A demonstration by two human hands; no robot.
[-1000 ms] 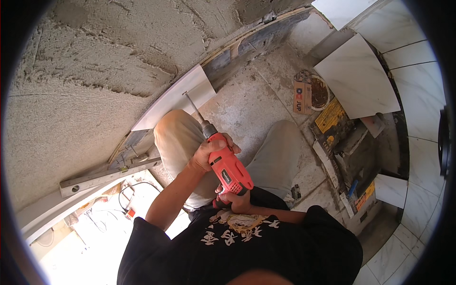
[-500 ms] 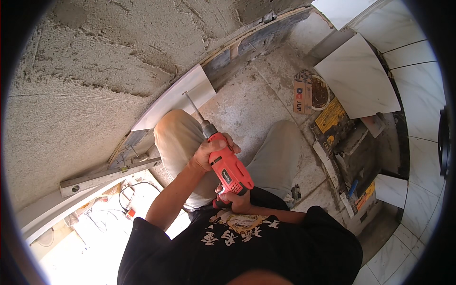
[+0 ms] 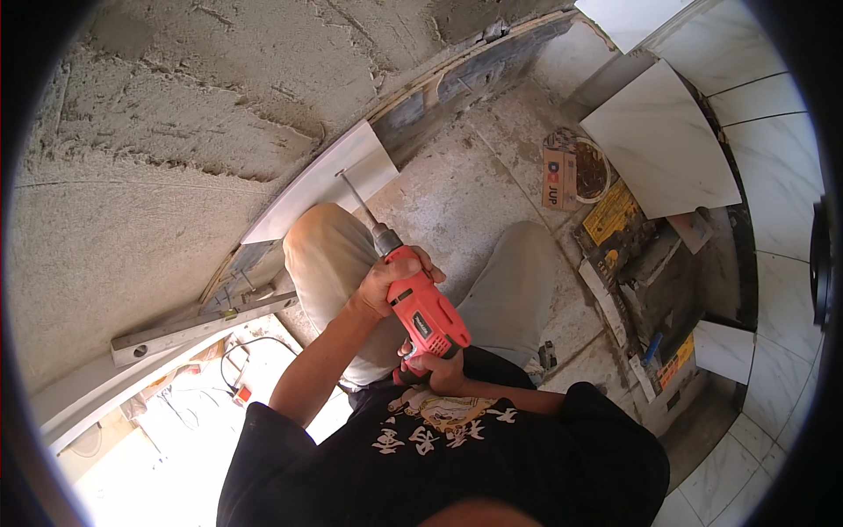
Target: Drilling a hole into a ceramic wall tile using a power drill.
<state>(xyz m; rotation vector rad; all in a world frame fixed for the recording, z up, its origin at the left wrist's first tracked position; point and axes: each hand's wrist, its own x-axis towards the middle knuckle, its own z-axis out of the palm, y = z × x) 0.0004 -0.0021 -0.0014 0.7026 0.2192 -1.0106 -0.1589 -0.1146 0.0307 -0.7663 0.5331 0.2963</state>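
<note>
I hold a red power drill [image 3: 426, 309] in front of my body, tilted up and to the left. Around the front of its body, just behind the grey chuck, wraps my left hand [image 3: 389, 279]. My right hand [image 3: 439, 371] is closed around the rear grip, partly hidden behind the drill. A long metal bit [image 3: 358, 195] runs from the chuck and overlaps a pale tile [image 3: 351, 167] that stands against the low part of the wall. I cannot tell whether the bit's tip touches that tile.
Rough plastered wall [image 3: 158, 140] rises at left, with a long metal level [image 3: 206, 323] at its foot. Across the dusty floor, a cardboard box [image 3: 559, 178] sits beside a round bucket [image 3: 594, 171]. A large marbled tile [image 3: 663, 145] leans at right, near yellow packaging [image 3: 615, 213].
</note>
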